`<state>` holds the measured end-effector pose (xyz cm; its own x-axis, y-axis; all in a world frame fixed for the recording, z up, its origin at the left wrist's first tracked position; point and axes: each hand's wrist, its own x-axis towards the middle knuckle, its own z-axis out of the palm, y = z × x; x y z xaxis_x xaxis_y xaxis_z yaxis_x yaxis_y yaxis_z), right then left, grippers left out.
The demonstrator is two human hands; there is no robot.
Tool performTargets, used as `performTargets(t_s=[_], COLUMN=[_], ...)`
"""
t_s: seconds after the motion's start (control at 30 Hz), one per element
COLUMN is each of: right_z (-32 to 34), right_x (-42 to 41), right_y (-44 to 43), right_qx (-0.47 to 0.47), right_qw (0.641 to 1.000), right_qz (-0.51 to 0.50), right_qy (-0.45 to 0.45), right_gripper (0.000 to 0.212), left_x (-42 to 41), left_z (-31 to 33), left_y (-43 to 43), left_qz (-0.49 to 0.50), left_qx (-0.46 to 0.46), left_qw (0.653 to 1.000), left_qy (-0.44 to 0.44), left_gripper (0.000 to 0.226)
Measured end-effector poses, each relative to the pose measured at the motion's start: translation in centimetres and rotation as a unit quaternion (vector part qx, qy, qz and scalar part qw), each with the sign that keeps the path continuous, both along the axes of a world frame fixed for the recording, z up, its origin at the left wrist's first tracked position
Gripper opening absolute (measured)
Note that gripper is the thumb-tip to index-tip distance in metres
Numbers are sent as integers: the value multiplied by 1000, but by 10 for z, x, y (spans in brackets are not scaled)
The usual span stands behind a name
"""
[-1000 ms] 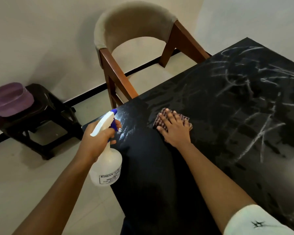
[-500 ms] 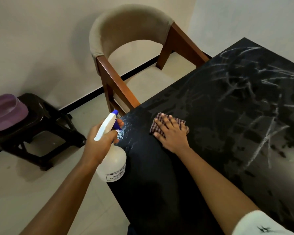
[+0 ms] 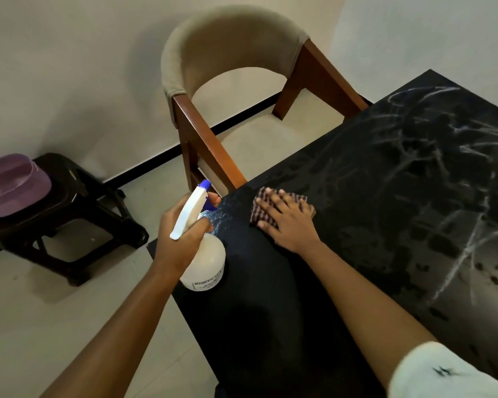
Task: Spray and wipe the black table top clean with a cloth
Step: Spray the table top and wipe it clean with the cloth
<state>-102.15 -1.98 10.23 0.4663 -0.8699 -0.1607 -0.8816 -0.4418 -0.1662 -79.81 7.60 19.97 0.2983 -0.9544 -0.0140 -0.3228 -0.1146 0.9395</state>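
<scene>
The right hand (image 3: 288, 222) lay flat on the checked cloth (image 3: 299, 201) near the table's (image 3: 385, 225) left edge, fingers (image 3: 270, 206) spread, evidently to press it down for wiping. The left hand (image 3: 179, 239) gripped the spray bottle (image 3: 204, 262) at that edge, nozzle towards the surface beside the cloth.

White sleeve (image 3: 443, 372), small black mark

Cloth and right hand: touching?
Touching. The head view shows the right hand lying flat on the checked cloth, fingers spread across it, no gap visible.
</scene>
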Motion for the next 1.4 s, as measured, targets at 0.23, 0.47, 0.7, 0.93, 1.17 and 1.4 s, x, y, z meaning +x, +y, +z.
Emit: performTargets(t_s=[0.23,0.47,0.7,0.93,1.17,1.4], right_z=[2,2,-1,-4,-2,1], right_x=[7,13,50,29,47,38], right_y=[19,-10,-49,19,-72,3], right_qx=[-8,0,-6,3,-7,-11], right_qw=[998,991,999,987,997,999], right_qz=[59,133,-37,161,-75,-38], right_qy=[8,7,7,-8,-9,-33], right_gripper=[65,60,60,61,61,61], left_x=[-12,-16,-16,-21,-30,-25], left_z=[5,-3,-3,-2,-5,-3], left_y=[-3,-11,-22,-26,-25,-29], left_qz=[14,11,52,53,53,40], left_qx=[-53,-60,-58,-77,-80,-76], left_qw=[998,998,997,995,994,996], left_qy=[21,4,20,-28,-55,-26], left_gripper=[32,48,47,30,45,38])
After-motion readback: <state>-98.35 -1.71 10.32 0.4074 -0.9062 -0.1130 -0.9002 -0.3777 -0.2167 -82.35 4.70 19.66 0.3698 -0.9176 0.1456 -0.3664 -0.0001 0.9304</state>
